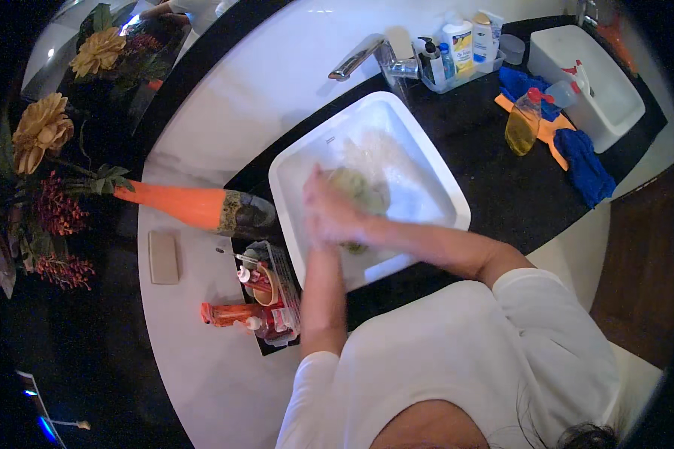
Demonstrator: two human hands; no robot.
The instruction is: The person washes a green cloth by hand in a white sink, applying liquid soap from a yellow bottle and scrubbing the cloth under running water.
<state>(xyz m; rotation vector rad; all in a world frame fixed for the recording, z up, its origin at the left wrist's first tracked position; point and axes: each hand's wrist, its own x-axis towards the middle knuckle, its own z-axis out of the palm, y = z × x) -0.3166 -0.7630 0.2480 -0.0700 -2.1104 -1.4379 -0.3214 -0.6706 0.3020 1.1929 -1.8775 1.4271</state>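
Forearms (323,299) converge, both hands (331,209) meeting over the white washbasin (432,191), too blurred to tell their grip; beside them, a pale-green, rounded wad (367,193)

I count two white basins (427,202) (595,71), two spray bottles (521,133) (562,95), one orange vase (183,206) and one tan block (163,257).

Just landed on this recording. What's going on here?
A person in a white short-sleeved top has both bare hands together over a white rounded-square basin. They are blurred. Right beside them is a pale green, soft-looking thing; whether they grip it is unclear. A whitish patch shows in the basin, near the curved chrome tap. Off to the right, a clear spray bottle with yellow liquid is by blue and orange fabric items.
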